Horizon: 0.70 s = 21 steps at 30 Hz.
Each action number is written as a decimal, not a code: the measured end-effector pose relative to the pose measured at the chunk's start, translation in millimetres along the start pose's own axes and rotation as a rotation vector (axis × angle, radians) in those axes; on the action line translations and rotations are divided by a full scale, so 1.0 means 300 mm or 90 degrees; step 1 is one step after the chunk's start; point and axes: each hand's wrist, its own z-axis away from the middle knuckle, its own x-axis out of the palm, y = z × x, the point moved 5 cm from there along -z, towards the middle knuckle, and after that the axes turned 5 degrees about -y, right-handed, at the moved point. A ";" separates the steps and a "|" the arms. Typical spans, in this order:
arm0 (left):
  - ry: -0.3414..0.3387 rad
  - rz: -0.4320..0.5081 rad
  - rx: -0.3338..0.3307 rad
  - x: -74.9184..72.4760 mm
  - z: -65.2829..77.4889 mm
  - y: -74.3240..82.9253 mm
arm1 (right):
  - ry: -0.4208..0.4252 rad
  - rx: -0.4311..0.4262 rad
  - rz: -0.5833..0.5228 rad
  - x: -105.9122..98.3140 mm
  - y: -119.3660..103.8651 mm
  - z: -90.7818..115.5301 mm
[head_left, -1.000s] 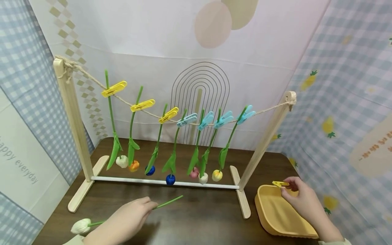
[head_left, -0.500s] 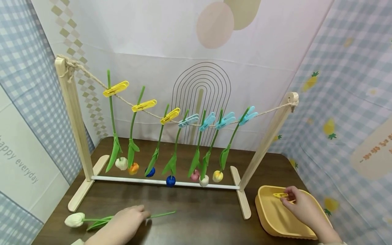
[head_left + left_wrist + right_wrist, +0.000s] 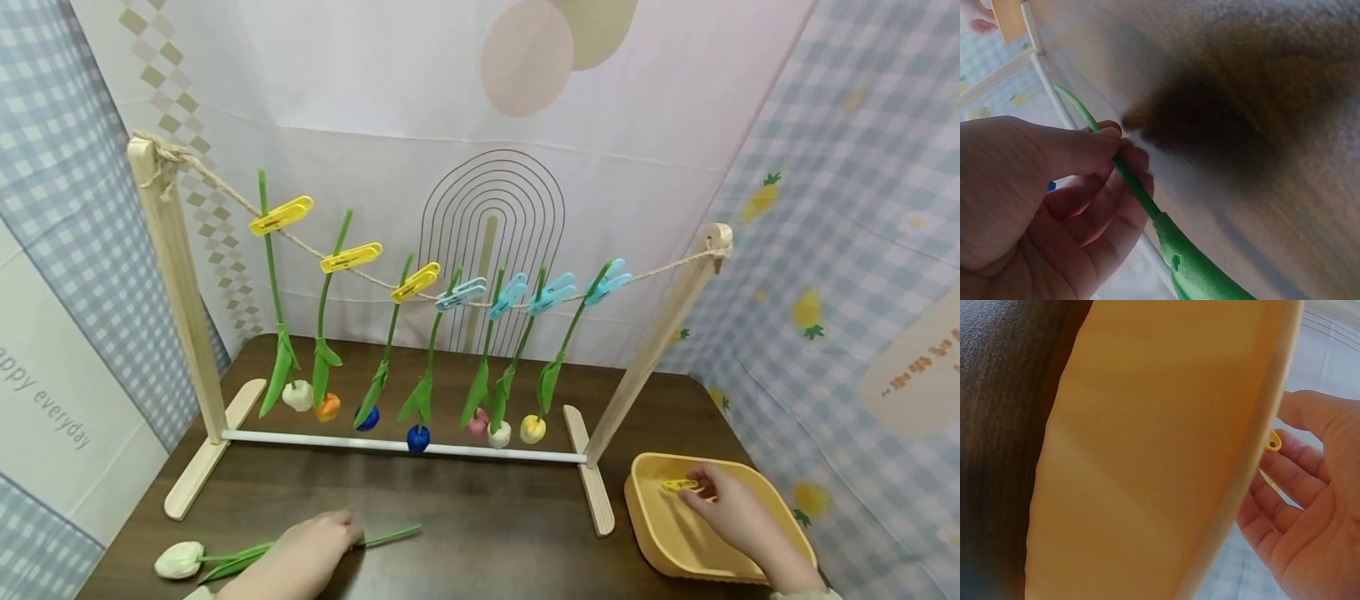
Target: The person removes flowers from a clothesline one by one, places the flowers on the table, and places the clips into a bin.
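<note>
My left hand (image 3: pixel 313 548) is low over the front left of the table, its thumb and fingers pinching the green stem (image 3: pixel 1134 183) of an artificial white tulip (image 3: pixel 180 560). The flower points left and the bare stem end points right. At the right, my right hand (image 3: pixel 733 510) holds a yellow clothespin (image 3: pixel 678 485) between thumb and fingers, above the inside of a yellow plastic basin (image 3: pixel 636 508). From the right wrist view, the basin wall covers most of the clothespin; only one looped end shows.
A wooden stand (image 3: pixel 652 350) carries a sagging rope (image 3: pixel 660 271). Several artificial tulips hang head down from it, clipped by yellow clothespins (image 3: pixel 352 257) and blue clothespins (image 3: pixel 551 293). A white rod (image 3: pixel 480 451) joins the stand's feet on the brown table (image 3: pixel 465 517).
My left hand has lowered the tulip toward the table and drawn it slightly left. My right hand has moved down with the yellow clothespin, from the basin's far rim to over its inside.
</note>
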 end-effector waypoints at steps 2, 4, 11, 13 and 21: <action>0.007 0.004 0.014 -0.003 0.001 -0.001 | -0.011 0.008 -0.002 0.002 0.002 0.000; 0.005 0.015 0.026 -0.006 0.003 -0.003 | -0.024 0.012 -0.009 0.007 0.007 -0.002; 0.009 0.044 0.041 -0.004 0.009 -0.013 | -0.059 0.024 0.025 0.025 0.036 -0.013; 0.021 0.037 0.046 -0.004 0.009 -0.011 | -0.056 0.025 0.040 0.027 0.043 -0.014; 0.013 0.044 0.012 0.003 0.003 -0.015 | -0.063 0.042 0.063 0.042 0.054 -0.007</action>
